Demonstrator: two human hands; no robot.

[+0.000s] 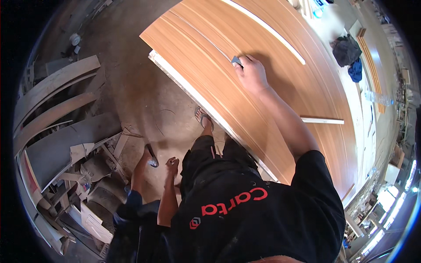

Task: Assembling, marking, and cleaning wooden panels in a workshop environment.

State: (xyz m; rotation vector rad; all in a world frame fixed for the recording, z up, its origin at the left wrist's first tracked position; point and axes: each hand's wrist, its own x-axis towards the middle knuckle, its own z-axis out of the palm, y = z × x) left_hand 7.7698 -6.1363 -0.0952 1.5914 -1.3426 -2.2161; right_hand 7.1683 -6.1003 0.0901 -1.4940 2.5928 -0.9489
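A large wood-grain panel [210, 39] lies in front of me and to my right. My right hand [253, 73] is closed on a small dark blue-grey block [237, 60], pressed against the panel's face. From the block a thin grey line runs along the panel toward its far left corner. Low at my side, away from the panel, my left hand [172, 165] is closed with the fingers curled. Whatever it holds, if anything, is too small to name.
White strips [322, 120] lie on the panel. A pale board edge [175, 78] shows beneath it. Wood offcuts and curved boards [57, 118] are heaped on the left. Another person's bare limb [139, 168] is close on my left. Dark cloth [346, 50] lies at the far right.
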